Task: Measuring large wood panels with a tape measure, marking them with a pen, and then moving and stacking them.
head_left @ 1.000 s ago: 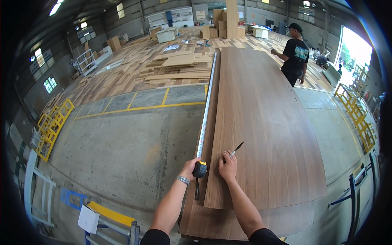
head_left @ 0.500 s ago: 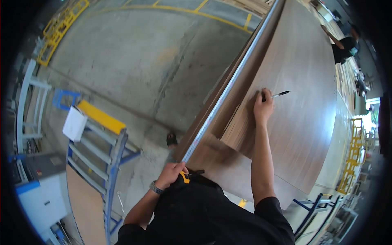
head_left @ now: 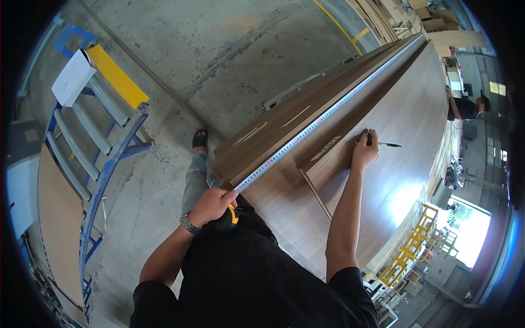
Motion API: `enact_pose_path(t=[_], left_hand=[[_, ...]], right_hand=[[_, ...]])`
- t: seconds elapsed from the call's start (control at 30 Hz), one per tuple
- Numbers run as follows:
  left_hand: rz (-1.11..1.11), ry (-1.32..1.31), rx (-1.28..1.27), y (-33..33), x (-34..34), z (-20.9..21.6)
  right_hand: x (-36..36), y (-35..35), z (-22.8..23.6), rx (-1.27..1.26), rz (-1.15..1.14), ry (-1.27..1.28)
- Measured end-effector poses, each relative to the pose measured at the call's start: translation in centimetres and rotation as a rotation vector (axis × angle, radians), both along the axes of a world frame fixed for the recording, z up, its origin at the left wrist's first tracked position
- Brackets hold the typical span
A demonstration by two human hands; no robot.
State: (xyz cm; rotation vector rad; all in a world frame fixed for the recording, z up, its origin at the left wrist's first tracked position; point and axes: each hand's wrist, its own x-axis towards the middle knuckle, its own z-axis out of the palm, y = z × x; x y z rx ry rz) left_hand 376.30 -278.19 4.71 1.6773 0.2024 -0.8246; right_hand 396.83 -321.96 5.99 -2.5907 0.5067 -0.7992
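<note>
My left hand (head_left: 212, 205), with a patterned watch band at its wrist, is closed around a black and yellow tape measure (head_left: 234, 216) close to my body. From it the pulled-out white blade (head_left: 306, 133) runs straight over the brown wood-grain panels to their far end. The stacked panels (head_left: 284, 205) lie at different offsets. On the raised upper panel (head_left: 402, 123), near its left edge, rests my right hand (head_left: 365, 150). Its fingers are curled around a dark pen (head_left: 389, 145), whose tip points right, off the surface.
Left stands a blue metal rack (head_left: 112, 169) with grey rollers, a yellow bar (head_left: 117, 76) and a white sheet (head_left: 74, 77). Another person (head_left: 465, 108) is at the panels' far right side. Yellow metal frames (head_left: 410, 249) stand at the right. My foot (head_left: 200, 139) is on the concrete floor.
My view has turned, so the panels and tape appear at a flatter slant. My left hand still holds the tape measure, and my right hand still grips the pen over the upper panel.
</note>
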Motion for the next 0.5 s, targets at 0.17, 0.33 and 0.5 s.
enact_pose_path(t=[0.17, 0.33, 0.5], left_hand=[[-0.011, 0.038, -0.035, 0.5, 0.4, -0.4], [-0.027, 0.129, -0.116, 0.7, 0.8, -0.9], [0.033, 0.258, -0.285, 1.6, 0.8, -1.2]], right_hand=[[0.3, -0.6, -0.4, -0.005, -0.007, 0.032], [0.3, -1.6, -0.2, -0.092, -0.014, 0.077], [0.3, -0.5, 0.1, 0.026, -0.07, 0.119]])
